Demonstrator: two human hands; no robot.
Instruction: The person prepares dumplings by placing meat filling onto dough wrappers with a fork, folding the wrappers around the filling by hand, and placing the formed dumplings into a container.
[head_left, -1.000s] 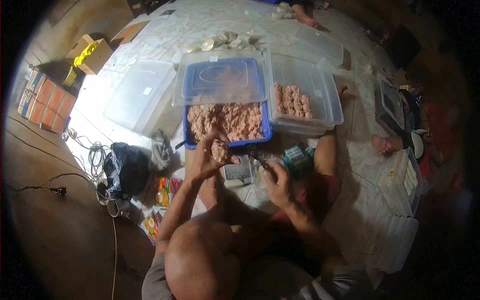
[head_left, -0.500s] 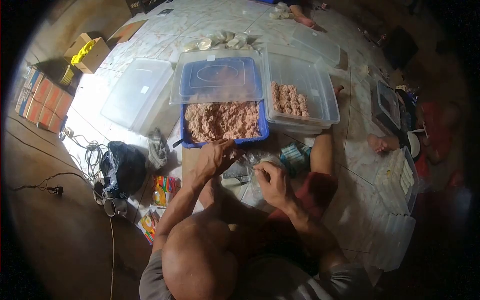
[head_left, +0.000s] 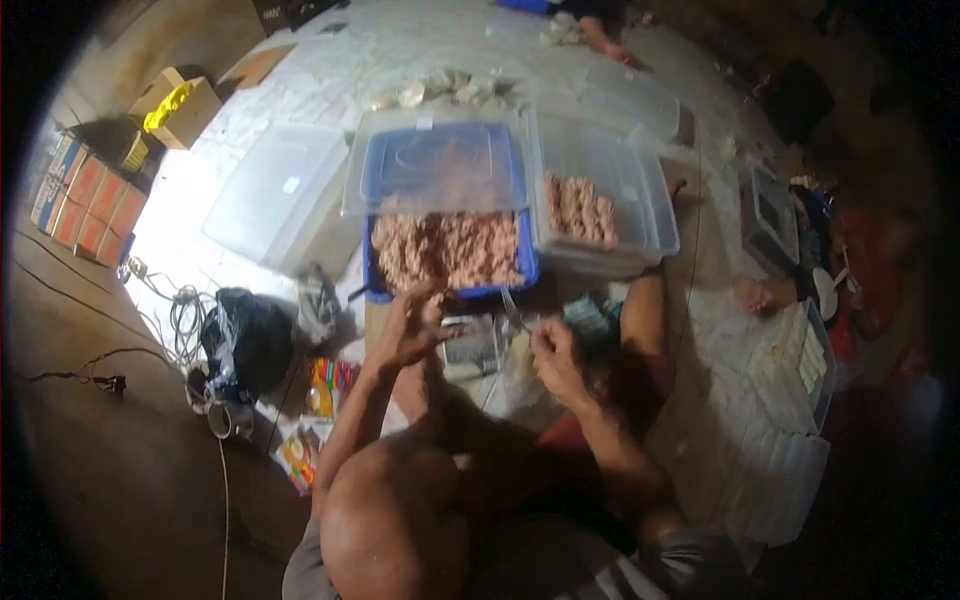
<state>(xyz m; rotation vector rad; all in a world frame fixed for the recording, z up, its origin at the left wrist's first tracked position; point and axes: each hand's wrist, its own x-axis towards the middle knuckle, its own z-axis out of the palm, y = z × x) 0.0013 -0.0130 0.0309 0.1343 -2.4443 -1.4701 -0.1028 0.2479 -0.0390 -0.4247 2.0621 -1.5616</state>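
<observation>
A blue tub (head_left: 533, 272) holds a mass of pinkish minced mixture (head_left: 450, 245), with a clear lid (head_left: 355, 165) over its far part. At the tub's near edge is my left hand (head_left: 408, 325), its fingers curved round a small lump of the mixture. My right hand (head_left: 556, 352) pinches a thin utensil (head_left: 512, 308) that looks like a spoon, its tip near the tub's front right corner. Right of the tub, a clear container (head_left: 655, 215) holds rows of shaped mixture (head_left: 582, 208). A small scale (head_left: 470, 343) lies between my hands, partly hidden.
On the left are a clear box (head_left: 275, 190), a black plastic bag (head_left: 245, 335), a mug (head_left: 232, 418) and food packets (head_left: 325, 387). At the right stands a container of white rolls (head_left: 808, 360). Another person's foot (head_left: 755, 293) rests nearby, and other people are partly visible.
My left hand turned down over the tub's front edge, then opened back up with a smaller lump in it. The utensil in my right hand now points up toward the tub.
</observation>
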